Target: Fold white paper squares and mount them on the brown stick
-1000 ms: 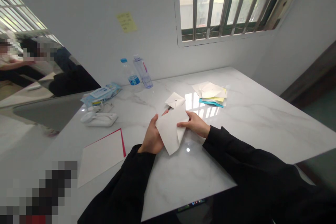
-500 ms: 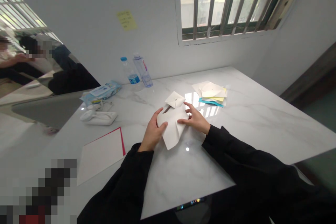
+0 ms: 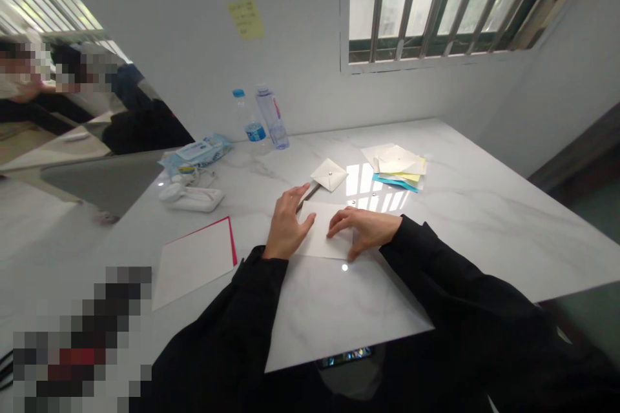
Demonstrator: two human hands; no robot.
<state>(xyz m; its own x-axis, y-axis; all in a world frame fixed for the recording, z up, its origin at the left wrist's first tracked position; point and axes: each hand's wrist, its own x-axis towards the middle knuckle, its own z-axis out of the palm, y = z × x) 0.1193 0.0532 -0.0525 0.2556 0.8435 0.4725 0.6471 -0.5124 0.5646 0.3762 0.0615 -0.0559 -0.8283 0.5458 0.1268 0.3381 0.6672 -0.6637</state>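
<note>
A white sheet of paper [image 3: 322, 232] lies flat on the marble-patterned table between my hands. My left hand [image 3: 289, 222] rests at its left edge, fingers spread and thumb over the paper. On the right side, my right hand [image 3: 371, 229] touches the sheet with bent, parted fingers, its thumb near the lower right corner. Just beyond the sheet sits a small folded white envelope [image 3: 329, 174] with a round fastener at its middle. A thin dark strip [image 3: 314, 192] shows between the envelope and my left fingers; its kind is unclear.
Paper sheets in white, yellow and blue [image 3: 397, 168] are stacked at the back right. Two plastic bottles [image 3: 272, 119] stand by the wall. At left are a wipes pack [image 3: 198, 153], a white device [image 3: 194, 198] and a white sheet with a red edge [image 3: 196, 261].
The paper, held up and curled between both hands before, now lies flat on the table. Both hands have lowered onto it, and my right fingers have turned downward. The view has shifted slightly.
</note>
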